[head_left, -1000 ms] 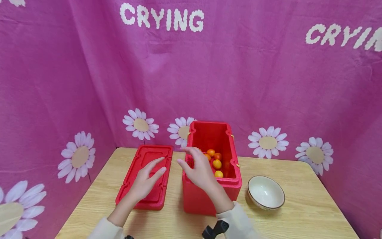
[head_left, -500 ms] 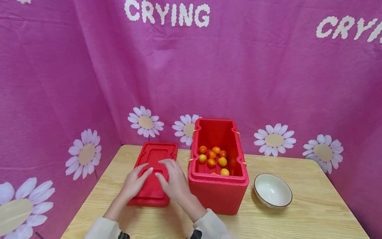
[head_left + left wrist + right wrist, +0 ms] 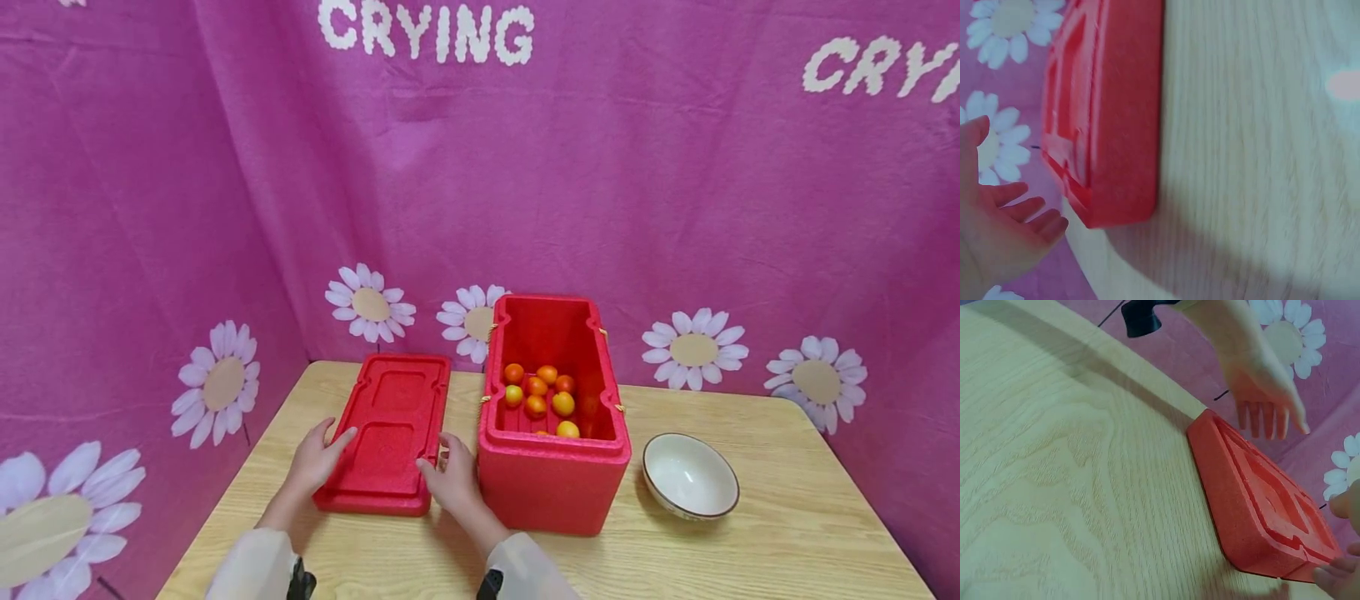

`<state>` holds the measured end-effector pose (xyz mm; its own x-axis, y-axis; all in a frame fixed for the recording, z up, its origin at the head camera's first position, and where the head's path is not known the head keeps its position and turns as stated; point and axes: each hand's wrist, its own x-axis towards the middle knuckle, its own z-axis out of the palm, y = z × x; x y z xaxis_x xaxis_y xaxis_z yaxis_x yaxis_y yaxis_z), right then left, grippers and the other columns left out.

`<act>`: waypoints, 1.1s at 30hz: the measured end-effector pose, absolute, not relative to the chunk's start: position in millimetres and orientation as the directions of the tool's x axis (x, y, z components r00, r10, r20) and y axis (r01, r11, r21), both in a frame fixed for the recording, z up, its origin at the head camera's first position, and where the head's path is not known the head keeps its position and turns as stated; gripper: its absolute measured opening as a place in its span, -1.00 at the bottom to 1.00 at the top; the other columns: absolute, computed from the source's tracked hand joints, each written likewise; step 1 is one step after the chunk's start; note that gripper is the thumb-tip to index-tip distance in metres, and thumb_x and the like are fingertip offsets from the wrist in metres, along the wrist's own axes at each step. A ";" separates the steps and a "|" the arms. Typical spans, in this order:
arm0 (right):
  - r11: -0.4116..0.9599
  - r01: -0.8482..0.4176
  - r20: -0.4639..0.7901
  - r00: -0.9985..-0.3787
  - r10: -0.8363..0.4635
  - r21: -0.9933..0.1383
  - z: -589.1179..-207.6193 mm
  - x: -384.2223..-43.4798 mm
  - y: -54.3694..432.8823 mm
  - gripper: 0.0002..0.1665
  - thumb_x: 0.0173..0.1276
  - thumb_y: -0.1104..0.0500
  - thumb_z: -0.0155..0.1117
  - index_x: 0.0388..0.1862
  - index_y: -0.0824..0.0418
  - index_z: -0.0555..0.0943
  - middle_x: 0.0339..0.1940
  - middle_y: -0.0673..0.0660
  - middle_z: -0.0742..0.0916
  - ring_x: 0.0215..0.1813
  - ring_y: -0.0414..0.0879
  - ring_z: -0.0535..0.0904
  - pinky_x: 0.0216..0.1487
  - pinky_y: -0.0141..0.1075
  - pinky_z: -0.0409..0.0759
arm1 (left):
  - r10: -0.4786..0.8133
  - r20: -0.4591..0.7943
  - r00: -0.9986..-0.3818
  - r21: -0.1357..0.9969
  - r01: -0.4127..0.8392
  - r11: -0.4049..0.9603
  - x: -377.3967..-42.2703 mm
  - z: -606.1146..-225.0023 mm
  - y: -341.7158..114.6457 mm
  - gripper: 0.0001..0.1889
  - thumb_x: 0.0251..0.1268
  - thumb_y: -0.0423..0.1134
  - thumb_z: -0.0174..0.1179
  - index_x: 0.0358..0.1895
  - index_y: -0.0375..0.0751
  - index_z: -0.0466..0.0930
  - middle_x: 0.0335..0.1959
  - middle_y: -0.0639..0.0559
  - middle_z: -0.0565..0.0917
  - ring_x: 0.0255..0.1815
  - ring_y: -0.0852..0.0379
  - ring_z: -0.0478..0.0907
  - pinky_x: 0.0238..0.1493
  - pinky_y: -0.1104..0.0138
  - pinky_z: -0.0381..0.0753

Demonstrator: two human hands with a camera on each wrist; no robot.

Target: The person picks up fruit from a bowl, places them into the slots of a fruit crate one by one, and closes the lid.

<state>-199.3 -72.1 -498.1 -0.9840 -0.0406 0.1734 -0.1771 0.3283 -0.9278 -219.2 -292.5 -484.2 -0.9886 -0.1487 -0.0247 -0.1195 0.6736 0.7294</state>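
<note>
A red foam lid [image 3: 387, 457] with recessed panels lies flat on the table, and its end wall [image 3: 1125, 119] faces the left wrist camera. Beside its left edge is my left hand [image 3: 311, 460], with fingers spread and apart from the lid in the left wrist view. My right hand [image 3: 454, 478] is at the lid's right edge, between lid and box. In the right wrist view its fingertips [image 3: 1340, 570] are close to the lid's side; I cannot tell whether they touch. Neither hand holds anything.
Right of the lid stands an uncovered red foam box [image 3: 551, 492] with yellow cord loops. Several small round fruits [image 3: 536, 407], orange, red and yellow, lie inside. A white brown-rimmed bowl [image 3: 691, 477] stands farther right on the wooden table [image 3: 772, 533]. A pink flowered cloth [image 3: 585, 167] hangs behind.
My right hand has moved left and down from over the box to the lid's right edge. My left hand has shifted left and down, from over the lid to its left side.
</note>
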 end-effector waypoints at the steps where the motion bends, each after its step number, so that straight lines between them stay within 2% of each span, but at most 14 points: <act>1: 0.330 -0.150 0.149 -0.988 -0.028 -0.932 -499.9 -200.4 -72.7 -0.39 0.17 0.29 0.37 0.16 0.54 0.42 0.04 0.45 0.61 -0.07 0.21 0.61 -0.07 -0.10 0.66 | -0.151 -0.041 -0.988 0.731 -0.133 0.670 -220.9 -486.2 -294.3 -0.30 0.45 -0.01 -0.05 0.41 -0.51 0.08 0.37 -0.53 0.26 0.38 -0.40 0.27 0.41 -0.12 0.26; 4: 0.341 -0.071 0.072 -0.997 -0.011 -0.938 -505.1 -203.4 -74.2 -0.37 0.16 0.26 0.38 0.18 0.51 0.43 0.03 0.44 0.64 -0.06 0.18 0.64 -0.09 -0.14 0.68 | -0.156 -0.085 -0.984 0.744 -0.167 0.647 -226.4 -491.9 -299.1 -0.29 0.44 -0.03 -0.04 0.43 -0.52 0.04 0.37 -0.55 0.25 0.35 -0.40 0.32 0.38 -0.11 0.33; 7: 0.349 0.013 -0.017 -1.000 -0.009 -0.937 -510.1 -204.6 -75.2 -0.34 0.18 0.23 0.38 0.21 0.50 0.42 0.06 0.44 0.65 0.03 0.20 0.64 -0.02 -0.12 0.69 | -0.166 -0.123 -0.978 0.759 -0.201 0.620 -230.8 -496.3 -301.8 -0.30 0.45 -0.04 -0.05 0.42 -0.53 0.06 0.36 -0.56 0.25 0.35 -0.40 0.31 0.38 -0.10 0.34; 11: 0.267 0.067 -0.076 -0.997 -0.023 -0.961 -517.1 -204.2 -73.5 -0.33 0.22 0.28 0.34 0.25 0.54 0.38 0.12 0.47 0.61 0.12 0.24 0.60 0.09 -0.06 0.65 | -0.176 -0.162 -0.971 0.776 -0.236 0.585 -233.4 -499.9 -301.2 -0.37 0.46 -0.09 -0.08 0.35 -0.59 0.16 0.32 -0.55 0.31 0.34 -0.39 0.30 0.38 -0.08 0.32; 15: 0.157 0.020 -0.031 -0.997 -0.067 -0.987 -537.7 -212.2 -70.7 -0.38 0.21 0.30 0.34 0.21 0.53 0.42 0.04 0.41 0.67 0.02 0.12 0.66 -0.02 -0.18 0.70 | -0.185 -0.199 -0.962 0.810 -0.267 0.522 -232.0 -499.9 -296.9 -0.44 0.47 -0.17 -0.12 0.27 -0.65 0.25 0.25 -0.56 0.36 0.27 -0.39 0.34 0.36 -0.07 0.34; 17: 0.127 -0.053 0.041 -0.995 -0.090 -0.990 -564.7 -225.7 -71.1 -0.43 0.21 0.25 0.37 0.16 0.48 0.48 -0.05 0.32 0.72 -0.08 0.00 0.70 -0.11 -0.28 0.71 | -0.204 -0.205 -0.957 0.820 -0.282 0.499 -230.5 -499.5 -295.8 -0.48 0.45 -0.22 -0.12 0.25 -0.66 0.28 0.22 -0.56 0.39 0.23 -0.38 0.37 0.32 -0.04 0.39; 21: 0.130 -0.071 0.058 -0.993 -0.098 -0.989 -605.6 -246.4 -73.6 -0.46 0.21 0.18 0.40 0.12 0.40 0.52 -0.11 0.23 0.74 -0.14 -0.06 0.70 -0.16 -0.29 0.71 | -0.258 -0.219 -0.941 0.841 -0.316 0.439 -226.8 -502.3 -300.5 -0.54 0.38 -0.33 -0.07 0.18 -0.68 0.34 0.14 -0.55 0.45 0.04 -0.27 0.51 0.02 0.23 0.56; 22: 0.111 -0.109 0.098 -0.990 -0.106 -0.988 -615.9 -250.9 -73.5 -0.49 0.22 0.15 0.39 0.08 0.37 0.53 -0.16 0.19 0.74 -0.19 -0.09 0.70 -0.21 -0.34 0.69 | -0.266 -0.232 -0.936 0.849 -0.328 0.415 -225.9 -503.7 -302.6 -0.55 0.36 -0.35 -0.05 0.18 -0.68 0.36 0.13 -0.55 0.45 -0.03 -0.21 0.53 -0.08 0.29 0.56; 23: 0.118 -0.066 0.055 -0.994 -0.095 -0.991 -607.0 -245.8 -73.2 -0.50 0.21 0.18 0.40 0.08 0.37 0.53 -0.15 0.22 0.74 -0.18 -0.06 0.70 -0.18 -0.29 0.70 | -0.269 -0.250 -0.930 0.857 -0.342 0.385 -225.0 -505.1 -305.0 -0.56 0.35 -0.37 -0.05 0.18 -0.68 0.36 0.12 -0.55 0.46 -0.08 -0.16 0.55 -0.15 0.36 0.55; 25: 0.109 -0.074 0.064 -0.994 -0.089 -0.991 -595.4 -238.0 -71.8 -0.55 0.23 0.20 0.37 0.04 0.39 0.52 -0.20 0.23 0.72 -0.24 -0.06 0.68 -0.23 -0.30 0.69 | -0.266 -0.279 -0.923 0.865 -0.362 0.348 -223.0 -507.0 -309.8 -0.55 0.35 -0.37 -0.02 0.19 -0.67 0.36 0.13 -0.54 0.46 -0.13 -0.05 0.56 -0.24 0.44 0.51; 28: 0.089 -0.056 0.049 -0.996 -0.078 -0.994 -558.8 -216.5 -69.8 -0.63 0.24 0.32 0.30 -0.01 0.48 0.49 -0.23 0.32 0.71 -0.24 0.00 0.69 -0.25 -0.30 0.69 | -0.239 -0.310 -0.920 0.863 -0.378 0.336 -219.1 -508.5 -316.5 -0.52 0.36 -0.33 0.00 0.23 -0.64 0.34 0.19 -0.51 0.44 -0.12 0.04 0.55 -0.25 0.46 0.51; 30: 0.094 -0.013 0.006 -0.997 -0.070 -0.995 -528.7 -200.1 -69.4 -0.64 0.23 0.44 0.22 -0.01 0.58 0.45 -0.20 0.45 0.67 -0.19 0.15 0.69 -0.19 -0.21 0.71 | -0.228 -0.317 -0.921 0.862 -0.380 0.337 -216.5 -506.9 -320.1 -0.50 0.36 -0.30 0.02 0.25 -0.61 0.32 0.20 -0.49 0.44 -0.15 0.11 0.56 -0.25 0.47 0.50; 32: 0.081 0.007 -0.012 -0.998 -0.066 -0.997 -517.4 -194.0 -69.7 -0.63 0.20 0.49 0.19 -0.01 0.62 0.44 -0.18 0.49 0.66 -0.16 0.20 0.69 -0.17 -0.21 0.71 | -0.209 -0.336 -0.918 0.868 -0.388 0.309 -214.6 -504.0 -322.8 -0.47 0.37 -0.27 0.02 0.29 -0.59 0.29 0.17 -0.45 0.49 -0.18 0.20 0.55 -0.25 0.48 0.51; 33: 0.073 0.012 -0.016 -0.998 -0.067 -0.997 -514.4 -193.0 -69.8 -0.63 0.20 0.50 0.18 -0.01 0.62 0.43 -0.17 0.50 0.66 -0.14 0.22 0.69 -0.16 -0.20 0.71 | -0.200 -0.344 -0.917 0.876 -0.390 0.283 -213.7 -501.9 -323.7 -0.46 0.38 -0.27 0.02 0.30 -0.60 0.27 0.06 -0.41 0.57 -0.22 0.26 0.54 -0.26 0.48 0.52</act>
<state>-193.0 -69.8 -514.4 -0.9976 -0.0665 -0.0165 0.0116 0.0732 -0.9973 -213.7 -323.7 -501.9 -0.9175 -0.2000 -0.3439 -0.3901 0.2827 0.8763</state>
